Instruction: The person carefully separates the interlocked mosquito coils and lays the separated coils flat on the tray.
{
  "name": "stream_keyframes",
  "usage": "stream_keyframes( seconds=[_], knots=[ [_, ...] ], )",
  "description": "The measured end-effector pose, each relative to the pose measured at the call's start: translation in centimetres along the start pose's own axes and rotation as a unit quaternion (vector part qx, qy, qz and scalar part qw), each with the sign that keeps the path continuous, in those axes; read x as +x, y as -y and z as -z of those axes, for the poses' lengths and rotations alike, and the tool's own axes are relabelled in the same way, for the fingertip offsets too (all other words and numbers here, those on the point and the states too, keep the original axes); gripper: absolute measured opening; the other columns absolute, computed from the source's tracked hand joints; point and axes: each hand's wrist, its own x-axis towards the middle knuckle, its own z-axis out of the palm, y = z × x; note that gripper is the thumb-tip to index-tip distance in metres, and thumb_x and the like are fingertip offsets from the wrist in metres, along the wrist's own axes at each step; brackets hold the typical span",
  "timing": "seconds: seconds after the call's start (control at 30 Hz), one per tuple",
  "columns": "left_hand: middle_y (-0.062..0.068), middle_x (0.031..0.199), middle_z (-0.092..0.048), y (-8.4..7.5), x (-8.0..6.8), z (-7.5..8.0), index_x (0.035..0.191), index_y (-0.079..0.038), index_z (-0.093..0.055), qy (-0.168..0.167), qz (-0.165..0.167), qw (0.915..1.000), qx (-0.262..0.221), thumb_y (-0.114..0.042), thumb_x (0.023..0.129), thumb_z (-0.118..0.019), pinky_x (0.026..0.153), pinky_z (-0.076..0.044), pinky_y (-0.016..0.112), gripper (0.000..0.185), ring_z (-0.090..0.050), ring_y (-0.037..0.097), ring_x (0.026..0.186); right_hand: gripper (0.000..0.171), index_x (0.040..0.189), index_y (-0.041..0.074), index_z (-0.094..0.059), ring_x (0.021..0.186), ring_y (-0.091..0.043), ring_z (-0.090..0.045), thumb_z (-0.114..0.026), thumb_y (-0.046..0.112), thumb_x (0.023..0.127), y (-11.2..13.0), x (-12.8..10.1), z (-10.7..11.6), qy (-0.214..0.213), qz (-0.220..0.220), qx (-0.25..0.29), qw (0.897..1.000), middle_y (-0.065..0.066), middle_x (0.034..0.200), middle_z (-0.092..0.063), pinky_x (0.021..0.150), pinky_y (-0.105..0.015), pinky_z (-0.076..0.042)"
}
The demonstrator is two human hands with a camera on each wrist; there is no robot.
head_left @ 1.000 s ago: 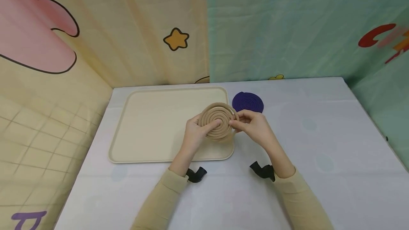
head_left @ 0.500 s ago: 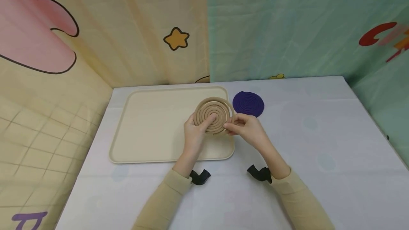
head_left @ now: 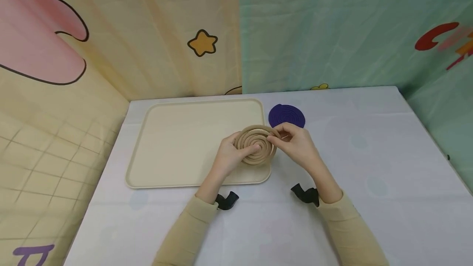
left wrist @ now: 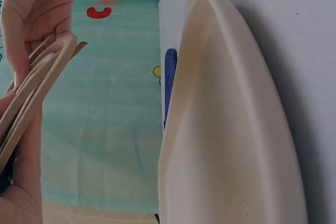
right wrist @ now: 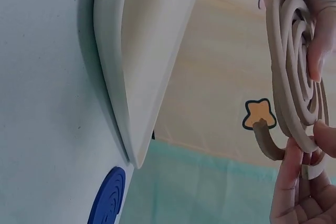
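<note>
A tan, flat spiral coil [head_left: 252,160] with loosened outer turns is held up over the right end of the cream tray [head_left: 166,147]. My left hand [head_left: 228,154] grips it from the left, thumb pressed on its centre and fingers behind. On the other side my right hand [head_left: 297,145] pinches the outer turns between thumb and fingertips. In the right wrist view a free end of the tan coil [right wrist: 269,142] sticks out past the right fingers. Seen from the left wrist, the coil [left wrist: 50,74] stands edge-on with its turns spread apart.
A purple spiral coil [head_left: 284,114] lies flat on the white table [head_left: 369,167], just right of the tray and behind my right hand. The tray has a raised rim. Printed curtains [head_left: 314,32] stand along the table's back and sides.
Both hands moved the tan coil slightly left and up, then back right and down. My right fingers have shifted up along its edge, and its turns look looser. Tray and purple coil stayed put.
</note>
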Motion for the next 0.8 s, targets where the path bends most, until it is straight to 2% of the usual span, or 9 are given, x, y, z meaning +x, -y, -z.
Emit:
stream_keyframes(
  seconds=[0.07,0.17,0.3,0.4,0.5,0.6,0.7,0.8],
  knots=[
    [0.009,0.108,-0.073,0.1,0.0,-0.1,0.124,-0.011,-0.066,-0.012,-0.003,0.9999,-0.009,-0.024,0.081,-0.082,0.082,-0.056,0.029,0.048,-0.067,0.015,0.094,0.014,0.097,0.004,-0.069,0.081,-0.018,-0.067,-0.074,0.015,0.089,0.0,0.1,0.0,-0.002,-0.003,0.010,1.000,-0.011,0.094,-0.072,0.070,-0.022,-0.055],
    [0.011,0.110,-0.073,0.1,0.1,-0.2,0.125,-0.009,-0.065,-0.052,-0.009,0.9974,-0.050,-0.021,0.081,-0.081,0.083,-0.057,0.027,0.048,-0.068,0.014,0.094,0.018,0.100,0.003,-0.069,0.077,-0.016,-0.067,-0.074,0.016,0.088,0.0,0.1,-0.2,-0.003,-0.019,0.040,0.999,-0.013,0.094,-0.072,0.068,-0.021,-0.055],
    [0.013,0.115,-0.071,0.1,0.1,-0.5,0.126,-0.008,-0.063,-0.102,-0.013,0.9872,-0.122,-0.016,0.082,-0.079,0.087,-0.056,0.025,0.048,-0.069,0.015,0.100,0.023,0.105,0.001,-0.066,0.072,-0.010,-0.066,-0.075,0.014,0.087,-0.1,0.1,-0.7,0.012,-0.040,0.097,0.994,-0.015,0.092,-0.071,0.067,-0.021,-0.055],
    [0.013,0.120,-0.069,0.1,0.1,-0.8,0.128,-0.007,-0.061,-0.118,-0.008,0.9801,-0.159,-0.013,0.083,-0.079,0.090,-0.055,0.024,0.049,-0.068,0.017,0.106,0.025,0.107,-0.002,-0.063,0.072,-0.007,-0.066,-0.074,0.010,0.088,-0.2,0.1,-1.0,0.028,-0.047,0.135,0.989,-0.015,0.091,-0.069,0.069,-0.024,-0.057],
    [0.013,0.123,-0.067,0.1,0.1,-1.0,0.131,-0.007,-0.058,-0.115,-0.003,0.9765,-0.182,-0.010,0.083,-0.078,0.091,-0.055,0.024,0.053,-0.067,0.019,0.109,0.024,0.106,-0.003,-0.062,0.071,-0.007,-0.067,-0.073,0.008,0.088,-0.2,0.1,-1.2,0.035,-0.052,0.150,0.987,-0.015,0.089,-0.069,0.071,-0.030,-0.059],
    [0.014,0.123,-0.066,0.0,0.1,-1.0,0.133,-0.007,-0.057,-0.099,0.002,0.9782,-0.182,-0.008,0.082,-0.078,0.090,-0.055,0.025,0.055,-0.066,0.017,0.107,0.022,0.105,-0.002,-0.062,0.072,-0.007,-0.068,-0.073,0.009,0.088,-0.3,0.2,-0.9,0.040,-0.058,0.142,0.987,-0.014,0.089,-0.070,0.072,-0.034,-0.060],
    [0.013,0.119,-0.068,-0.2,0.1,-0.6,0.131,-0.008,-0.059,-0.071,0.007,0.9871,-0.143,-0.010,0.081,-0.079,0.087,-0.055,0.025,0.054,-0.065,0.013,0.101,0.023,0.104,0.000,-0.065,0.075,-0.009,-0.068,-0.074,0.014,0.088,-0.5,0.3,-0.4,0.048,-0.063,0.106,0.991,-0.014,0.091,-0.071,0.072,-0.031,-0.059],
    [0.011,0.111,-0.071,-0.1,0.0,-0.2,0.125,-0.008,-0.064,-0.032,0.004,0.9970,-0.070,-0.015,0.080,-0.081,0.082,-0.055,0.025,0.048,-0.065,0.011,0.094,0.022,0.103,0.003,-0.069,0.078,-0.013,-0.067,-0.075,0.016,0.087,-0.4,0.3,0.1,0.051,-0.043,0.051,0.996,-0.012,0.092,-0.071,0.070,-0.025,-0.056]
  ],
)
